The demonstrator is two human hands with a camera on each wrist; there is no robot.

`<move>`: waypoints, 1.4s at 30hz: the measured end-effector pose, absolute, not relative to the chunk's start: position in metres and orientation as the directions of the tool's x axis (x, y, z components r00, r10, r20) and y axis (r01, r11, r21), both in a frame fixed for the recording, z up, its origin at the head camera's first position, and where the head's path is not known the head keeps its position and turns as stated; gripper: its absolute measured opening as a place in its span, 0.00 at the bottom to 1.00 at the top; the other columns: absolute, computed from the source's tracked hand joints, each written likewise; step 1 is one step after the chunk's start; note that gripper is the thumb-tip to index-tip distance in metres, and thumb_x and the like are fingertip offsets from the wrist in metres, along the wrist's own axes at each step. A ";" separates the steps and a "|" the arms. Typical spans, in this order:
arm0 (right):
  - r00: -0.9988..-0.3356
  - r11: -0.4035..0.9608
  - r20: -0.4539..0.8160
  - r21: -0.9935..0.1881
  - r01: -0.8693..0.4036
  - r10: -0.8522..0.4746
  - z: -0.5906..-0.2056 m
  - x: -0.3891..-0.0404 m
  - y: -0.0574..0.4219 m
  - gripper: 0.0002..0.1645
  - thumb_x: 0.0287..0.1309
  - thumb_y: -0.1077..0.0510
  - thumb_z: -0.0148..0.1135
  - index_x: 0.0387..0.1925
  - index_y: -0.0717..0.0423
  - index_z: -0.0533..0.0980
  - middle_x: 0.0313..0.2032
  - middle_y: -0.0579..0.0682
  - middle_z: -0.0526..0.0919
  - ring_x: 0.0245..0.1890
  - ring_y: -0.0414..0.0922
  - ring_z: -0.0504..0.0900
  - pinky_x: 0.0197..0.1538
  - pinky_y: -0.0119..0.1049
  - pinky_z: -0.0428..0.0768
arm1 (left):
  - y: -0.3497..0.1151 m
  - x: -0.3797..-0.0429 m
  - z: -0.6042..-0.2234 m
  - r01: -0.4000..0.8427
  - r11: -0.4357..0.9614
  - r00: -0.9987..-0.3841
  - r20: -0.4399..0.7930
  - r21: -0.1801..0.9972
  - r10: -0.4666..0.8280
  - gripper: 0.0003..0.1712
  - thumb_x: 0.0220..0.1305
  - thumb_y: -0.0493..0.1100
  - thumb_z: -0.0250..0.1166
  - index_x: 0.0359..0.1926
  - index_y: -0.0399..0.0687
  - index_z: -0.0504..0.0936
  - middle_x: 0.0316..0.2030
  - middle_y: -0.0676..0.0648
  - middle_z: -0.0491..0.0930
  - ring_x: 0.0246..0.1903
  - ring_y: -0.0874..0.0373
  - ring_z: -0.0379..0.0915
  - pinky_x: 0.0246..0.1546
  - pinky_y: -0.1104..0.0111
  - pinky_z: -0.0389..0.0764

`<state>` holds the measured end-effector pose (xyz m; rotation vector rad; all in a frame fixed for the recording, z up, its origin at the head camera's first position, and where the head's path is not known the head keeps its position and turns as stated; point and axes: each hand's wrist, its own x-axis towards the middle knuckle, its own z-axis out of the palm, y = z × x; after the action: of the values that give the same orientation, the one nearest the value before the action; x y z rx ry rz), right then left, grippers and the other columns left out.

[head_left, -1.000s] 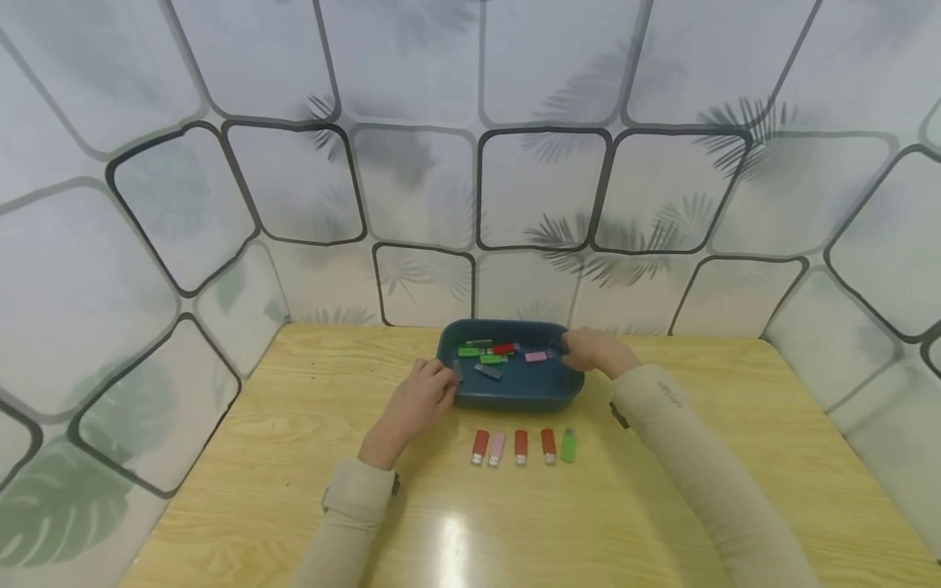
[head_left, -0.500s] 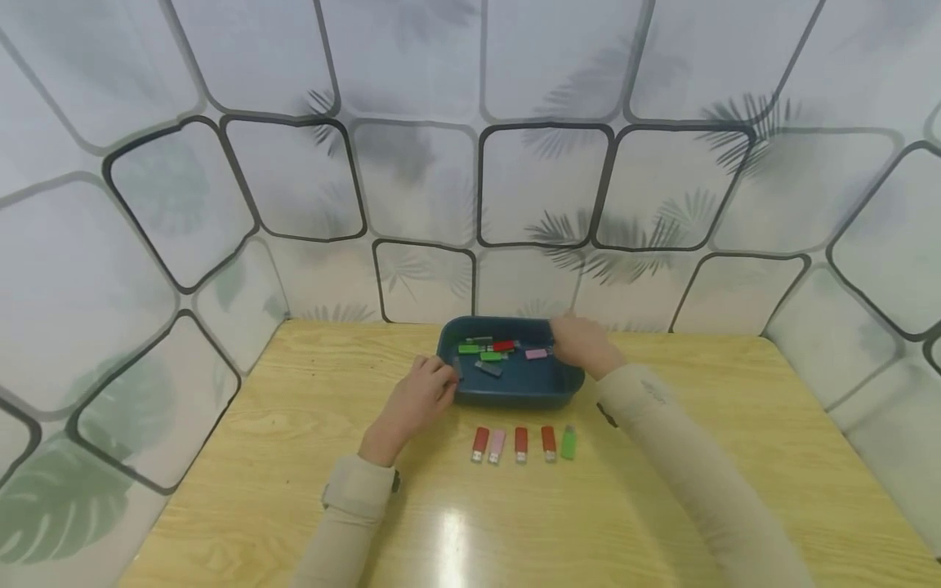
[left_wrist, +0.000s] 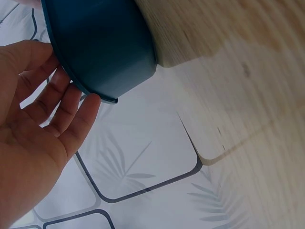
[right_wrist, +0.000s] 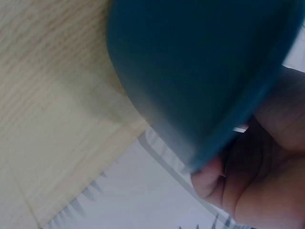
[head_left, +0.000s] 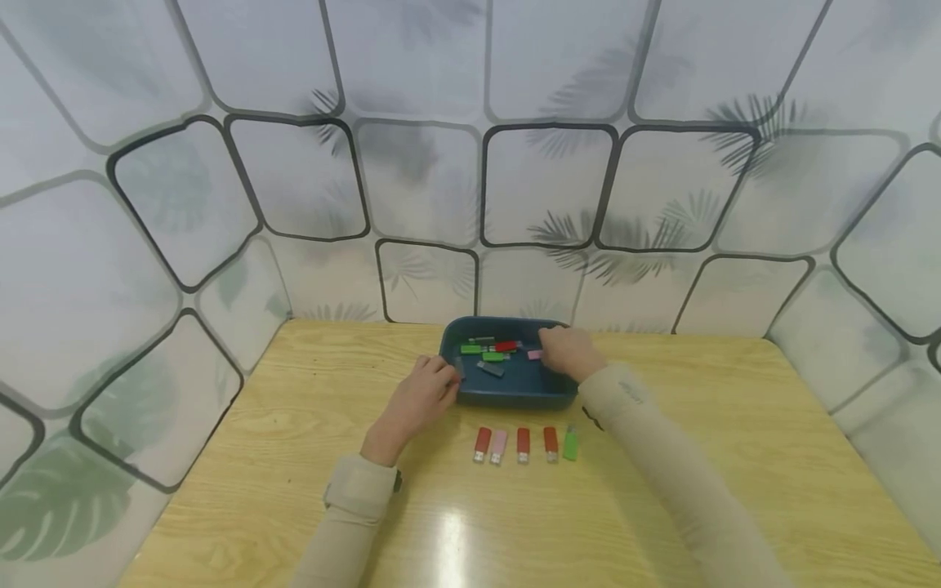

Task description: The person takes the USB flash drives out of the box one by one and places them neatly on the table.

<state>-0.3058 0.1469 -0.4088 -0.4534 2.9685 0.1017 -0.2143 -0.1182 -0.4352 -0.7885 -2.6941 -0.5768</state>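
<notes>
A dark blue plastic basin (head_left: pixel 515 400) holds several USB flash drives: green, red, grey and a pink one (head_left: pixel 534 355). My left hand (head_left: pixel 419 396) grips the basin's left rim; in the left wrist view its fingers (left_wrist: pixel 71 107) curl against the rim. My right hand (head_left: pixel 569 353) reaches over the right side into the basin, right at the pink drive and partly covering it. In the right wrist view the right hand's fingers (right_wrist: pixel 209 181) are bent behind the basin wall (right_wrist: pixel 190 71). Its fingertips are hidden, and I cannot tell whether they pinch anything.
In front of the basin, a row of USB drives lies on the wooden table (head_left: pixel 294 490): a red drive (head_left: pixel 482 445), a pink one, two more red ones and a green drive (head_left: pixel 570 443). A patterned curtain (head_left: pixel 544 188) stands close behind the basin.
My right hand has moved left inside the basin, from the right rim to the pink drive. The left hand stays at the left rim.
</notes>
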 end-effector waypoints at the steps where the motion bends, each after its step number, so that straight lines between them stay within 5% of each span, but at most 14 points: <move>1: -0.946 0.953 -0.149 0.050 -0.300 -0.289 -0.411 -0.306 0.146 0.10 0.66 0.59 0.55 0.43 0.62 0.77 0.41 0.61 0.84 0.45 0.58 0.83 0.46 0.55 0.81 | -0.118 -0.214 -0.435 0.560 0.773 -0.816 0.361 0.297 0.452 0.04 0.67 0.37 0.63 0.40 0.45 0.83 0.40 0.47 0.78 0.45 0.51 0.70 0.44 0.59 0.79; 14: -0.943 0.953 -0.168 0.054 -0.298 -0.286 -0.427 -0.314 0.141 0.22 0.67 0.58 0.54 0.59 0.62 0.74 0.49 0.62 0.83 0.50 0.59 0.82 0.51 0.55 0.80 | -0.119 -0.216 -0.437 0.570 0.769 -0.808 0.368 0.289 0.461 0.03 0.67 0.38 0.63 0.40 0.44 0.83 0.39 0.47 0.77 0.44 0.51 0.70 0.42 0.60 0.79; 30: -0.945 0.957 -0.176 0.039 -0.287 -0.276 -0.433 -0.317 0.139 0.15 0.69 0.51 0.60 0.42 0.59 0.79 0.44 0.60 0.85 0.46 0.59 0.84 0.46 0.55 0.82 | -0.119 -0.217 -0.438 0.570 0.767 -0.809 0.365 0.294 0.462 0.03 0.67 0.37 0.64 0.40 0.44 0.83 0.39 0.47 0.78 0.44 0.51 0.70 0.42 0.60 0.80; 42: -0.937 0.946 -0.172 0.054 -0.319 -0.306 -0.428 -0.314 0.139 0.14 0.70 0.52 0.58 0.41 0.61 0.80 0.43 0.62 0.84 0.46 0.59 0.83 0.45 0.54 0.82 | -0.118 -0.216 -0.435 0.553 0.776 -0.823 0.347 0.304 0.451 0.04 0.67 0.38 0.64 0.40 0.44 0.83 0.40 0.47 0.78 0.44 0.52 0.70 0.42 0.60 0.79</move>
<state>-0.3140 0.1391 -0.4280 -0.4745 2.9394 0.1217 -0.2163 -0.1180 -0.4347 -0.7816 -2.7149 -0.5804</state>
